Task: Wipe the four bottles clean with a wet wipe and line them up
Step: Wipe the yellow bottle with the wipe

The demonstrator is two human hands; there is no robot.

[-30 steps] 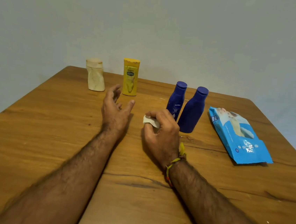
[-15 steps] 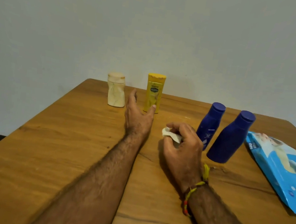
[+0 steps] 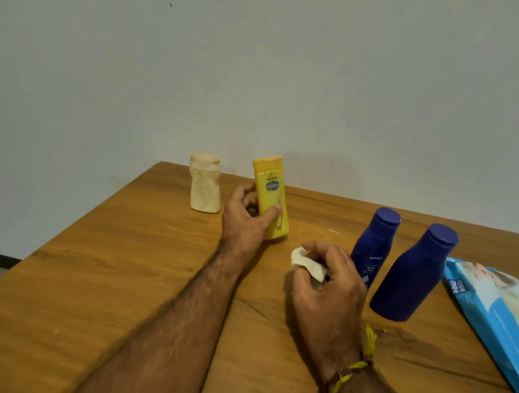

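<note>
Left hand (image 3: 244,223) wrapped around yellow bottle (image 3: 271,197), thumb across its front, fingers behind; bottle tilted, top leaning toward eleven o'clock, base just above or grazing the bench (image 3: 83,274), hard to tell which. Right hand (image 3: 328,287) curled shut on a crumpled white wet wipe (image 3: 305,263), wipe poking out toward ten o'clock past the knuckles. Hands apart, right one at four o'clock from the left, low over the wood. Yellow and red thread band (image 3: 348,375) tied at the right wrist.

Cream bottle (image 3: 205,182) upright at nine o'clock from the yellow one, near it but not touching, close to the far edge of the bench. Two dark blue bottles at three o'clock from the right hand: labelled one (image 3: 375,240) just behind the knuckles, plain one (image 3: 413,273) just beside it at four o'clock, both upright, caps on. Whether the two blue ones touch, not clear. Blue pack of wipes (image 3: 501,317) lying flat at the right edge of the bench, at three o'clock from the plain blue bottle, partly cut off by the frame. Pale bare wall (image 3: 265,69) behind at twelve o'clock.
</note>
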